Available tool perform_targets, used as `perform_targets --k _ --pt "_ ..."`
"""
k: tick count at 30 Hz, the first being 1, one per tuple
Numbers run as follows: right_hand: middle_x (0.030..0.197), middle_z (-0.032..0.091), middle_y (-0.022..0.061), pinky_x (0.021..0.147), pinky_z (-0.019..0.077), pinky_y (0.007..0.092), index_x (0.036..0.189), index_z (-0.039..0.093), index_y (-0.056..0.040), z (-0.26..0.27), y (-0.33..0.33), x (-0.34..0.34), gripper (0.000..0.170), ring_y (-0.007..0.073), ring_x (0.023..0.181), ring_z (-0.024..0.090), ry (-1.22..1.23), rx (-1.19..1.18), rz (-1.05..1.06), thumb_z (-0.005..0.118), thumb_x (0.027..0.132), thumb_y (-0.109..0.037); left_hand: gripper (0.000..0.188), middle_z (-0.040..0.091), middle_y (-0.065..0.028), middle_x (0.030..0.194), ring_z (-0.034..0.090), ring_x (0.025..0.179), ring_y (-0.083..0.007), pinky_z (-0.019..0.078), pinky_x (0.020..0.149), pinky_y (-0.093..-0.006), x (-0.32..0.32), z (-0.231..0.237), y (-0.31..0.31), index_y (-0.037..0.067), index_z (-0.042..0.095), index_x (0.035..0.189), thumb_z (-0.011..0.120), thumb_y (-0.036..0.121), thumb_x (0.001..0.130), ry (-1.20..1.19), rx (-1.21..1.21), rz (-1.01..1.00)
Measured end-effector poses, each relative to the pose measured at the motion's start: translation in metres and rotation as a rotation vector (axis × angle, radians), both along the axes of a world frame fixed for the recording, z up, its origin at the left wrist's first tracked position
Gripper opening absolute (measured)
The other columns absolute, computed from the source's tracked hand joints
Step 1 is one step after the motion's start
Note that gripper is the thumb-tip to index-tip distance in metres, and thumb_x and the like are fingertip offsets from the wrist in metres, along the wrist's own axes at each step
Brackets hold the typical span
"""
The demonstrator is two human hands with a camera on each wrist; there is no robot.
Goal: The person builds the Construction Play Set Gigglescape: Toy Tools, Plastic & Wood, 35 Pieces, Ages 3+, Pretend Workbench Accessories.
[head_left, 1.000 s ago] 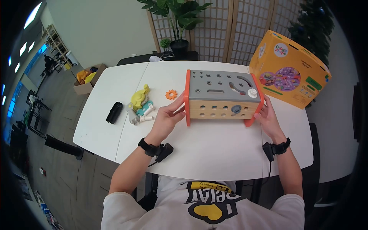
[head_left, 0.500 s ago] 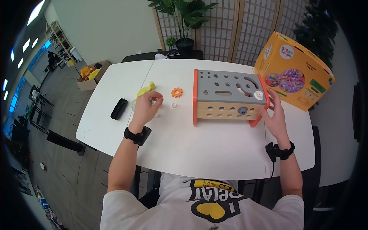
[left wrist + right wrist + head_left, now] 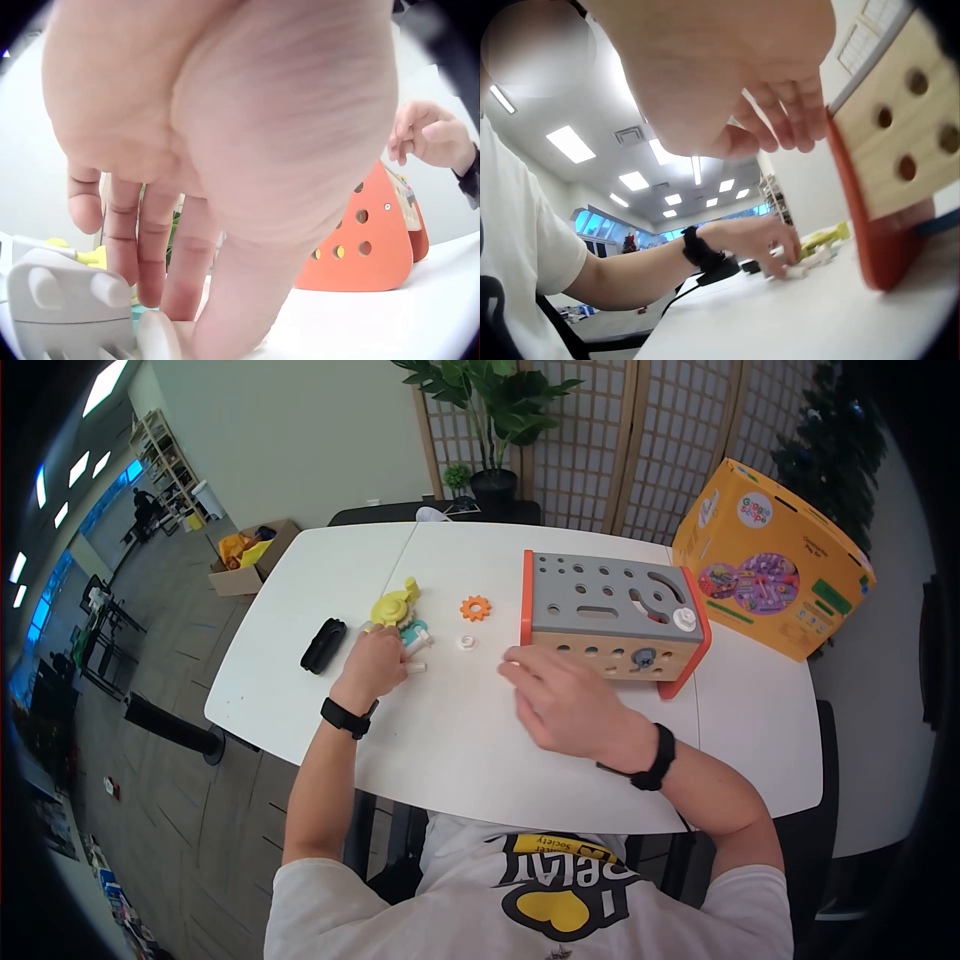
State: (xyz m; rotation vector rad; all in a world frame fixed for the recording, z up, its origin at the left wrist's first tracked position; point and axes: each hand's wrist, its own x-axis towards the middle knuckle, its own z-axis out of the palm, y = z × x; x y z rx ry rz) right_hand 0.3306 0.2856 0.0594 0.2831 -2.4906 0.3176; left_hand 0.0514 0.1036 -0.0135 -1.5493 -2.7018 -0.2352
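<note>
My left hand reaches down among loose toy pieces on the left of the table. In the left wrist view its thumb and forefinger pinch a white toy bolt, beside a grey ridged piece. Just beyond that hand lie a yellow toy piece and a teal piece. With loosely bent fingers and nothing in it, my right hand hovers by the near left corner of the toy workbench, which has a grey holed top, wooden front and orange-red ends.
An orange gear and a small white ring-shaped piece lie between the pile and the workbench. A black case sits at the left. The large yellow product box stands at the back right of the white table.
My left hand has left the workbench's left end for the pile of pieces. The right hand has let go of the right end and moved left. A small white ring now lies below the gear.
</note>
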Motion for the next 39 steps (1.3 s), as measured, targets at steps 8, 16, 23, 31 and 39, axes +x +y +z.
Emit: perform_targets --k 8,16,23,31,39 --pt "0.121 0.06 0.0254 0.081 0.0594 0.0446 0.118 0.062 0.0092 -0.056 -0.035 -0.117 0.036 0.0384 0.111 0.065 -0.461 0.136 -0.261 0.061 0.088 -0.011 0.007 0.069 -0.006 0.1 0.062 0.103 -0.0269 0.0486 0.091 -0.0399 0.014 0.011 -0.011 0.004 0.076 0.078 0.072 0.007 0.074 0.037 0.154 -0.037" --pt "0.154 0.044 0.0245 0.095 0.0495 0.0671 0.149 0.045 0.0058 -0.101 -0.029 -0.186 0.062 0.0528 0.129 0.052 -0.522 0.29 -0.661 0.06 0.095 -0.022 0.011 0.069 -0.0077 0.104 0.062 0.104 -0.0281 0.049 0.09 -0.0395 0.026 0.024 -0.019 0.003 0.074 0.082 0.075 0.008 0.072 -0.012 0.175 -0.071" --pt "0.134 0.057 0.0229 0.087 0.0563 0.0569 0.129 0.064 0.0012 -0.118 -0.021 -0.206 0.041 0.0463 0.115 0.058 -0.529 0.282 -0.793 0.063 0.092 -0.017 0.007 0.069 -0.0078 0.098 0.063 0.099 -0.0281 0.0502 0.086 -0.0403 0.024 0.023 -0.017 0.004 0.071 0.08 0.071 0.008 0.074 0.02 0.212 -0.102" --pt "0.115 0.062 0.0194 0.082 0.057 0.0468 0.117 0.067 -0.0027 -0.11 -0.017 -0.199 0.03 0.0356 0.109 0.061 -0.449 0.14 -0.627 0.067 0.088 -0.011 0.007 0.069 -0.0109 0.087 0.064 0.093 -0.0317 0.052 0.083 -0.0433 0.028 0.024 -0.012 0.004 0.07 0.077 0.071 0.011 0.076 0.042 0.227 -0.101" --pt "0.121 0.062 0.0195 0.081 0.0526 0.0424 0.119 0.067 -0.0085 -0.104 -0.023 -0.195 0.03 0.0331 0.106 0.06 -0.509 0.162 -0.675 0.066 0.09 -0.017 0.017 0.073 -0.0154 0.082 0.068 0.078 -0.0375 0.0561 0.075 -0.0435 0.043 0.042 -0.005 0.001 0.075 0.089 0.075 0.011 0.076 -0.026 0.154 0.088"
